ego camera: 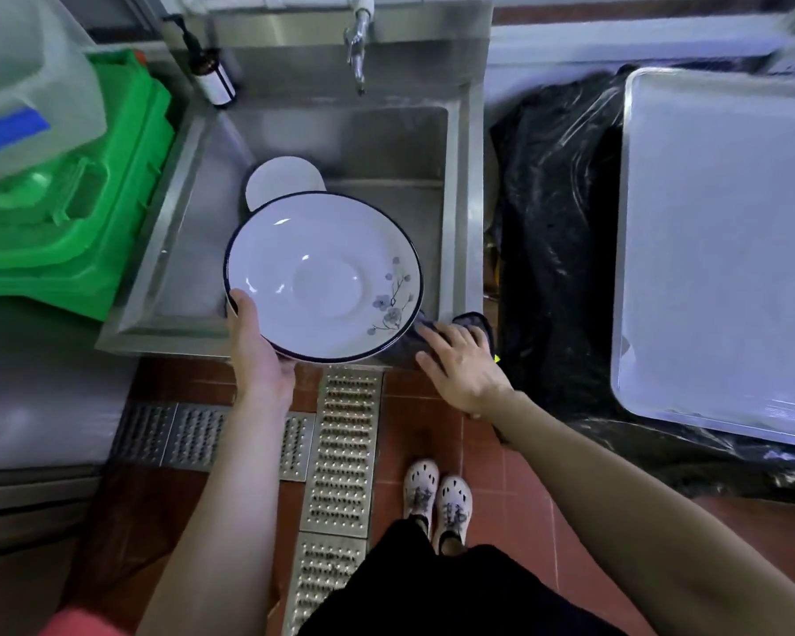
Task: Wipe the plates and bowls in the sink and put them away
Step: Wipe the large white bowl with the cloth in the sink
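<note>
The left hand [260, 348] grips the big flowered bowl [323, 277] at its 7 o'clock rim, above the sink [473, 213]. The right hand [460, 364], fingers straight, presses a gray cloth [476, 323] at 4 o'clock. Hold tight and wipe all around. 1 white plate [283, 181] waits at 12 o'clock.
</note>
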A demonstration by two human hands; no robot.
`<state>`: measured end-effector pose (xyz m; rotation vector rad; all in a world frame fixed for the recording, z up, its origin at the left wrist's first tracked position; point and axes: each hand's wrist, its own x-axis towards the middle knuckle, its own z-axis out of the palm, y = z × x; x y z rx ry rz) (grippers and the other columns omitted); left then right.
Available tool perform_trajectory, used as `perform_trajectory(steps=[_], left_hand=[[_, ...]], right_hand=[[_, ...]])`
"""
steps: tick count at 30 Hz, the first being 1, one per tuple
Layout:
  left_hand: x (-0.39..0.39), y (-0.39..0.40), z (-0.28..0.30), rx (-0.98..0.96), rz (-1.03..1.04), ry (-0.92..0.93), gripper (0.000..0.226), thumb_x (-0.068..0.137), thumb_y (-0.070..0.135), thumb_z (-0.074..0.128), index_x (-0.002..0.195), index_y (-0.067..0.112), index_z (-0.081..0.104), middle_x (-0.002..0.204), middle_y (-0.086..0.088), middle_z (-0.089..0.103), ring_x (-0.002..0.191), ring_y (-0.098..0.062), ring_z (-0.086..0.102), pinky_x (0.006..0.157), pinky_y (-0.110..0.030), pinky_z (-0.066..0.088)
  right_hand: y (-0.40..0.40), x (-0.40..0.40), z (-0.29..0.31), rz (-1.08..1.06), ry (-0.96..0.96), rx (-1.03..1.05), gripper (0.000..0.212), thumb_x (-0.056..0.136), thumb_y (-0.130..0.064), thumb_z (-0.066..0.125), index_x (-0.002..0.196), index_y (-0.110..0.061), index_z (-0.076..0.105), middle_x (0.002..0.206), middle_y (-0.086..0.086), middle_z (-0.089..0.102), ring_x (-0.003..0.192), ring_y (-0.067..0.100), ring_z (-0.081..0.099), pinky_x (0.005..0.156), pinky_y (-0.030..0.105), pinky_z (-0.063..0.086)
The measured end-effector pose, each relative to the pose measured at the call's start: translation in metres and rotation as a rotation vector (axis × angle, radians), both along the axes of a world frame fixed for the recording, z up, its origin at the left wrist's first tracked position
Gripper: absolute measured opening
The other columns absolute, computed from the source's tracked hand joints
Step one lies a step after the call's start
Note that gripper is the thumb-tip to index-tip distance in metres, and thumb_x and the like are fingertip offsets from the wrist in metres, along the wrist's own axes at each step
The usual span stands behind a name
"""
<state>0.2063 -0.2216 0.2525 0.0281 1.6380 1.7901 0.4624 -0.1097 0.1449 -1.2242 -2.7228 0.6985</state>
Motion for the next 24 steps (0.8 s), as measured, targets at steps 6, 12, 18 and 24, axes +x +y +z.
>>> perform_trajectory(steps=[6, 12, 18, 24], left_hand=[[0.051, 0.039, 0.017, 0.04, -0.245, -0.077, 0.06, 0.106, 0.071, 0.047, 0.153, 0.035, 0.058, 0.143, 0.007, 0.072, 0.132, -0.021, 0.069, 0.099, -0.049, 0.062], [0.145, 0.097, 0.024, 0.025, -0.617, -0.046, 0.057, 0.108, 0.07, 0.043, 0.139, 0.03, 0.07, 0.133, 0.004, 0.077, 0.127, -0.021, 0.071, 0.102, -0.046, 0.058], [0.231, 0.173, 0.02, -0.044, -0.966, 0.237, 0.052, 0.104, 0.074, 0.046, 0.136, 0.04, 0.07, 0.136, 0.012, 0.073, 0.13, -0.015, 0.066, 0.113, -0.046, 0.05], [0.327, 0.221, -0.015, -0.381, -1.052, 0.761, 0.036, 0.112, 0.032, 0.043, 0.088, 0.006, 0.054, 0.082, -0.01, 0.061, 0.074, -0.023, 0.054, 0.063, -0.038, 0.038]], right_hand=[[0.031, 0.038, 0.085, -0.804, 0.759, -0.484, 0.046, 0.11, -0.062, 0.035, 0.149, -0.041, 0.047, 0.125, -0.006, 0.073, 0.093, 0.021, 0.078, 0.09, 0.048, 0.062], [0.05, 0.124, 0.118, -0.955, 0.761, -0.295, 0.036, 0.113, -0.048, 0.033, 0.117, -0.028, 0.063, 0.11, -0.01, 0.069, 0.107, 0.015, 0.064, 0.103, 0.047, 0.049], [0.072, 0.254, 0.121, -1.126, 0.709, -0.138, 0.031, 0.116, -0.027, 0.033, 0.092, -0.018, 0.05, 0.079, -0.008, 0.05, 0.068, 0.003, 0.046, 0.068, 0.033, 0.035], [0.111, 0.366, 0.077, -1.115, 0.591, -0.153, 0.034, 0.115, -0.033, 0.033, 0.097, -0.011, 0.052, 0.079, -0.004, 0.05, 0.071, 0.015, 0.045, 0.074, 0.041, 0.039]])
